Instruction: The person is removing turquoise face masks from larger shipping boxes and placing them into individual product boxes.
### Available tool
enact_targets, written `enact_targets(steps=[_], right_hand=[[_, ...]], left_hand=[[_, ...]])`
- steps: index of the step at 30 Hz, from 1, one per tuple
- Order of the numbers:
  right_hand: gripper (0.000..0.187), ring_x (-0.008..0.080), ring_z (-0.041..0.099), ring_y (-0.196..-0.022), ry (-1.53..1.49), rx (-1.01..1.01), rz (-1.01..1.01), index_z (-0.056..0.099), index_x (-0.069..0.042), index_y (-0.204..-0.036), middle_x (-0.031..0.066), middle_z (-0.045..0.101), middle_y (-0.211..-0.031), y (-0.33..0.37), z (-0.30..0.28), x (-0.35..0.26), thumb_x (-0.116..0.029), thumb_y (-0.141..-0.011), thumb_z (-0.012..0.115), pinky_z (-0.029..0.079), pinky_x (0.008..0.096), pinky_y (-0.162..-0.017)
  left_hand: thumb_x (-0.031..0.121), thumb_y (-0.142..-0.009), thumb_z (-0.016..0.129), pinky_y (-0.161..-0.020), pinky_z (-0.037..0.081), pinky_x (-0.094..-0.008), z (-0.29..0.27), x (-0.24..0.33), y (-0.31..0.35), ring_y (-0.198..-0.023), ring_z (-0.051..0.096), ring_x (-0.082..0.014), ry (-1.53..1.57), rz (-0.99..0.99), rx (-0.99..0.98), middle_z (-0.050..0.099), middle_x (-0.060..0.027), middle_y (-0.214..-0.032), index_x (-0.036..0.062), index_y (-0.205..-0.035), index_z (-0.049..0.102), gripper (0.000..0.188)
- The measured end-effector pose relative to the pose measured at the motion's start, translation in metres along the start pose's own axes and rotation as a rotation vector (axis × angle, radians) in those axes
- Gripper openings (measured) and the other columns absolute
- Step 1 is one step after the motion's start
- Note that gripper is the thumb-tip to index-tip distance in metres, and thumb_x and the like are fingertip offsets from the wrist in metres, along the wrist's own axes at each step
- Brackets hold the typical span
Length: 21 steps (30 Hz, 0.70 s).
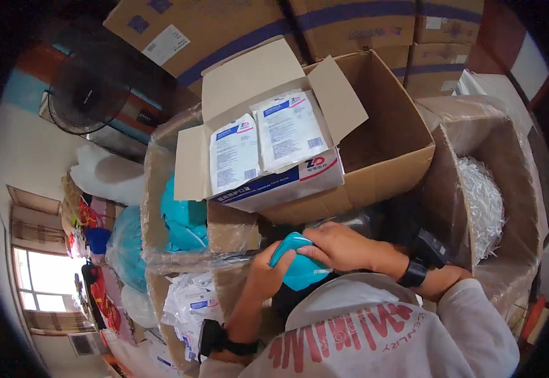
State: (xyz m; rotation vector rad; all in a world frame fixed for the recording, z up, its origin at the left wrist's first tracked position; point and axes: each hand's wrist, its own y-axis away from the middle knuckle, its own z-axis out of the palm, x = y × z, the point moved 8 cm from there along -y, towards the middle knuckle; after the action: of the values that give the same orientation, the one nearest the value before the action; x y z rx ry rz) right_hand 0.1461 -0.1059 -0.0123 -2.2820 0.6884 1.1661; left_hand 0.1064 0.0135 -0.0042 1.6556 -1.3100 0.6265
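A teal face mask is held close in front of my body, between both hands. My left hand grips its left edge, thumb and fingers closed on it. My right hand pinches its upper edge from the right. Beyond the hands stands an open white and blue carton with its flaps up. Flat white printed packets fill it in two rows. Left of my left hand, a box holds loose white packets.
A large open cardboard box stands behind the carton. At right, a plastic-lined box holds white strips. Teal masks fill a lined box at left. Stacked cartons line the back, and a black fan stands far left.
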Motion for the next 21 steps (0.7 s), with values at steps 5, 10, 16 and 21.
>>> enact_targets(steps=[5, 10, 16, 21], right_hand=[[0.026, 0.0380, 0.054, -0.068, 0.106, 0.037, 0.079, 0.049, -0.004, -0.087, 0.0188, 0.056, -0.069, 0.003, 0.014, 0.010, -0.030, -0.086, 0.048, 0.042, 0.0458, -0.063], [0.026, 0.0377, 0.054, -0.061, 0.183, 0.229, -0.040, 0.047, -0.005, -0.088, 0.0192, 0.056, -0.064, 0.002, 0.020, -0.010, -0.030, -0.085, 0.048, 0.042, 0.0465, -0.060], [0.031, 0.0394, 0.054, -0.072, -0.189, -0.151, 0.222, 0.048, -0.004, -0.096, 0.0216, 0.055, -0.074, 0.019, 0.038, 0.010, -0.034, -0.089, 0.042, 0.043, 0.0452, -0.066], [0.035, 0.0183, 0.053, -0.066, -0.449, -0.341, 0.320, 0.051, -0.003, -0.088, 0.0086, 0.053, -0.072, 0.045, 0.020, 0.039, -0.034, -0.093, 0.037, 0.044, 0.0328, -0.063]], left_hand=[[0.018, -0.085, 0.053, -0.072, 0.045, -0.0292, -0.016, 0.008, -0.007, -0.085, 0.060, -0.0189, 0.048, 0.237, 0.212, 0.062, -0.0119, -0.094, 0.0040, -0.102, 0.057, 0.023], [0.018, -0.085, 0.048, -0.071, 0.046, -0.0345, 0.002, 0.049, -0.011, -0.083, 0.059, -0.0285, -0.399, 0.387, 0.219, 0.061, -0.0126, -0.090, 0.0056, -0.094, 0.058, 0.018], [0.014, -0.086, 0.042, -0.068, 0.045, -0.0365, -0.009, 0.011, -0.029, -0.079, 0.059, -0.0298, -0.312, 0.373, 0.315, 0.059, -0.0128, -0.082, 0.0046, -0.082, 0.056, 0.017], [0.012, -0.085, 0.044, -0.069, 0.044, -0.0318, -0.106, -0.010, -0.023, -0.069, 0.056, -0.0258, -0.245, 0.370, 0.607, 0.059, -0.0123, -0.077, -0.0009, -0.078, 0.056, 0.019]])
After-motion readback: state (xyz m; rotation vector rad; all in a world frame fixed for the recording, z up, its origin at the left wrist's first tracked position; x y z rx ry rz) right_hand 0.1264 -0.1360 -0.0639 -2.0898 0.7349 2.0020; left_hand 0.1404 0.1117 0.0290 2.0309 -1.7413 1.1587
